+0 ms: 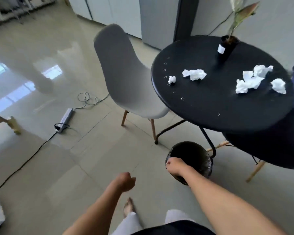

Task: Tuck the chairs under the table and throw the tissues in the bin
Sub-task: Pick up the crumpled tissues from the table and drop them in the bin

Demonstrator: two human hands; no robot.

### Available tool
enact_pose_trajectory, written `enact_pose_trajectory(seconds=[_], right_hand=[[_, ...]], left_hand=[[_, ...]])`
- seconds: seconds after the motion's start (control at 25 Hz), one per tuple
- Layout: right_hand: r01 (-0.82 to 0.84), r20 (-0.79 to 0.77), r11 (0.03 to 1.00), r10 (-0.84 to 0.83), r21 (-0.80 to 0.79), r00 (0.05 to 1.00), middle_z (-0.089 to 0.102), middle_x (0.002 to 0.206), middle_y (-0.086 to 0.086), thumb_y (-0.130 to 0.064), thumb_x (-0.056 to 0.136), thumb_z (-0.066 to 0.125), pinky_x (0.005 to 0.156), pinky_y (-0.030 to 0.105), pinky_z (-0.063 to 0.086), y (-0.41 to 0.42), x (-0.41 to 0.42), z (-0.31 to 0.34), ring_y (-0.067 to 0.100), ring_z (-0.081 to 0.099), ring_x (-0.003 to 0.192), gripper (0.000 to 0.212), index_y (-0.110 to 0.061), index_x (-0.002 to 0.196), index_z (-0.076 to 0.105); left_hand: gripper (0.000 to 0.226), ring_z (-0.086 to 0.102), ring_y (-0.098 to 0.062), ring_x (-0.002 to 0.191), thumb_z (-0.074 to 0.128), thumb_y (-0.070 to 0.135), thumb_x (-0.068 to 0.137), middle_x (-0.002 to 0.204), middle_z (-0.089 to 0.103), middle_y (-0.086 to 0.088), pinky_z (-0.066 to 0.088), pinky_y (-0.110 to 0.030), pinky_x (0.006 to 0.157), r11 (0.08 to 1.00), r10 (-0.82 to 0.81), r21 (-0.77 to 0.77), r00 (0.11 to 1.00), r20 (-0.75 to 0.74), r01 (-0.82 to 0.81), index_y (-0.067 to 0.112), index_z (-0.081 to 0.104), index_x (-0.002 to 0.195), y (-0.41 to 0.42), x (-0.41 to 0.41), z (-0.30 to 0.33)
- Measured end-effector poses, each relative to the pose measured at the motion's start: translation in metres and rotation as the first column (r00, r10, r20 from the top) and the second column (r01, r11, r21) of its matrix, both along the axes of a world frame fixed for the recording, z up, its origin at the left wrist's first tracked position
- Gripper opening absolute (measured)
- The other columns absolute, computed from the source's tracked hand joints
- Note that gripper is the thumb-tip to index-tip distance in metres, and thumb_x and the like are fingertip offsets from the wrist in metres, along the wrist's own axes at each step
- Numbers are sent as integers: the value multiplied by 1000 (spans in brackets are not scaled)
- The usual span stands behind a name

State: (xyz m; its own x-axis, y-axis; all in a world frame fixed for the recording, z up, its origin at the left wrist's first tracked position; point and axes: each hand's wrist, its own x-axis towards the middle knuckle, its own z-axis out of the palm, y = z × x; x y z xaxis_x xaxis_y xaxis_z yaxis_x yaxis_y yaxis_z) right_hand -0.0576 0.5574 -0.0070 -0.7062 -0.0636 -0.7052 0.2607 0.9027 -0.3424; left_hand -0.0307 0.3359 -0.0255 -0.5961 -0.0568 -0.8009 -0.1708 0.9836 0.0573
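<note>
Both forearms fill the bottom of the view; left hand (126, 181) hangs over bare floor, fingers curled in loosely, holding nothing visible. Right hand (174, 165) is closed on the near rim of the black bin (202, 160), which sits on the floor just beside the table's legs. Bin looks tilted toward the person, can't be sure.

Progress, judged: early. All tissues are on the round black table (210, 107), none visibly in the bin; its inside is too dark to check. Grey chair (126, 73) has only its seat front under the table edge, not fully tucked. Black chair (270, 146) sits lower right, partly under the tabletop, also sticking out.

Counts: two chairs. Tissues roughly five wads: small one (171, 80), mid one (194, 74), then a right-hand cluster (248, 83) of about three touching or near each other, exact number unclear. One bin, one table, one dark vase with a plant (225, 48)
</note>
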Motion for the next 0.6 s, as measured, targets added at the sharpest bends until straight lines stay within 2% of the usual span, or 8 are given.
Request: enact_pose_trajectory(seconds=[0.04, 0.08, 0.16, 0.24, 0.28, 0.36, 0.52, 0.6], right_hand=[[77, -14, 997, -77, -4, 997, 59, 77, 11, -11, 90, 41, 72, 25, 36, -3, -3, 3, 22, 53, 89, 38, -18, 53, 32], [159, -28, 987, -159, -8, 987, 60, 76, 8, -13, 90, 42, 71, 25, 35, -5, -6, 7, 21, 52, 87, 38, -19, 53, 33], [327, -57, 945, -328, -20, 943, 69, 100, 12, -16, 90, 43, 80, 26, 43, -6, -13, 16, 26, 60, 95, 30, -19, 60, 48], [442, -90, 896, -443, -40, 892, 69, 114, 12, -17, 90, 42, 91, 28, 46, -1, -23, 28, 28, 61, 107, 24, -13, 85, 65], [483, -113, 875, -484, -38, 868, 68, 116, 11, -18, 91, 42, 92, 29, 46, 4, -28, 33, 28, 60, 109, 27, -10, 97, 67], [535, -158, 844, -532, -21, 832, 67, 118, 9, -19, 92, 41, 89, 28, 45, 19, -43, 45, 28, 59, 111, 30, -12, 107, 66], [606, -292, 795, -584, -17, 757, 66, 110, 12, -16, 90, 39, 83, 32, 47, 57, -82, 71, 32, 60, 106, 25, -9, 95, 63], [631, -322, 775, -610, -48, 724, 68, 108, 9, -15, 89, 41, 84, 34, 49, 76, -105, 82, 30, 62, 101, 26, -10, 96, 65]], left_hand=[[50, 51, -33, 127, 35, 36, 99, 137, 53, -21, 42, -31, 103, 998, -62, -7, 998, -5, 62, -2, 53, 127, -9, -19, 2], [50, 51, -32, 126, 36, 36, 99, 136, 54, -21, 42, -31, 102, 994, -110, -8, 994, -17, 110, -2, 54, 126, -16, -36, 6], [49, 52, -32, 125, 38, 35, 98, 135, 55, -20, 43, -30, 101, 978, -209, -6, 976, -55, 209, -3, 54, 125, -20, -78, 14], [49, 53, -32, 123, 37, 35, 98, 133, 56, -20, 43, -31, 100, 955, -294, 12, 952, -82, 296, -4, 55, 124, -11, -119, 22], [50, 54, -32, 121, 37, 34, 98, 131, 57, -20, 44, -31, 99, 942, -332, 29, 939, -90, 336, -5, 55, 122, -2, -137, 27], [50, 54, -31, 121, 38, 34, 98, 131, 58, -19, 43, -32, 100, 912, -399, 48, 907, -131, 408, -6, 56, 122, 19, -171, 40], [44, 56, -30, 118, 41, 31, 97, 128, 60, -17, 45, -31, 94, 873, -454, 50, 845, -284, 486, -2, 59, 120, 68, -246, 73], [41, 58, -30, 114, 41, 29, 97, 125, 61, -16, 46, -32, 92, 866, -446, 62, 821, -356, 497, 0, 60, 118, 92, -281, 91]])
